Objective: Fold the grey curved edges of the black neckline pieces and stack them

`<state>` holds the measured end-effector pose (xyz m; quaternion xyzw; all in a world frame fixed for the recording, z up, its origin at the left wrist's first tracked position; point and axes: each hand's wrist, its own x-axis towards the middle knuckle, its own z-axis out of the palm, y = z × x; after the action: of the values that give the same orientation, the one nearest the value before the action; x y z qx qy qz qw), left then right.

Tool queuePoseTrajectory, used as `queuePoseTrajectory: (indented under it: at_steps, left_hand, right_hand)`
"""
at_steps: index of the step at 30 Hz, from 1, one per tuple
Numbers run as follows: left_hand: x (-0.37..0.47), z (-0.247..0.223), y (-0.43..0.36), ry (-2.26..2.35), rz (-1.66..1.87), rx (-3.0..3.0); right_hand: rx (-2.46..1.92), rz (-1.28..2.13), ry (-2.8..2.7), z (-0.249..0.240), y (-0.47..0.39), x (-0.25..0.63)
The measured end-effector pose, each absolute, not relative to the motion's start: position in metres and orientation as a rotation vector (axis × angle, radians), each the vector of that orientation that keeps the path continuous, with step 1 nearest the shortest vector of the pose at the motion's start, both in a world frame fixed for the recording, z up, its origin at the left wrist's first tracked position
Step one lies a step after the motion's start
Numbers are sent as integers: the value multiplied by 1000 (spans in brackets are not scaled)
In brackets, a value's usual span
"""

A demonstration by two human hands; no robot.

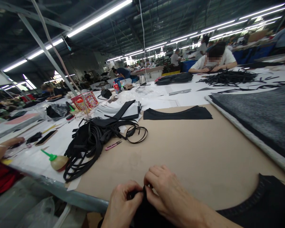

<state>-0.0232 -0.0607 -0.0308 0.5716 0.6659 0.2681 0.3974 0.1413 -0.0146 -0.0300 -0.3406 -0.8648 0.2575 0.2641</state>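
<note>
Close to the table's front edge, my left hand (pixel 124 201) pinches a piece of black fabric (pixel 146 210) between thumb and forefinger. My right hand (pixel 162 186) grips the same fabric just beside it, so the fingertips of both hands almost meet. The lower part of the fabric drops out of view at the bottom. Another black fabric piece (pixel 263 201) with a curved, stitched edge lies at the lower right. Further back, a flat black curved panel (pixel 178 113) rests on the brown board (pixel 180 148).
A heap of black strips (pixel 90 142) lies left, beside pink thread snips (pixel 113 145) and a green-tipped bottle (pixel 58 161). A grey padded sheet (pixel 261 110) covers the right side. A co-worker (pixel 215 58) sits across the table; another person's arm (pixel 2 150) reaches in at left.
</note>
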Motion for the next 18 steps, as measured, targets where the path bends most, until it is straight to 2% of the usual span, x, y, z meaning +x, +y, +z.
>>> queuePoseTrajectory:
  at_steps: [8,15,18]
  left_hand:
    - [-31,-41,-54,1465,782,1181]
    - [-30,-36,-55,1478,828,1185]
    - [-31,-38,-56,1502,848,1082]
  right_hand:
    - [-1131,1385,-1991,-23,-7,143]
    - [-951,1667,-1828,-21,9,151]
    - [-913,1567,-1809,-20,9,158]
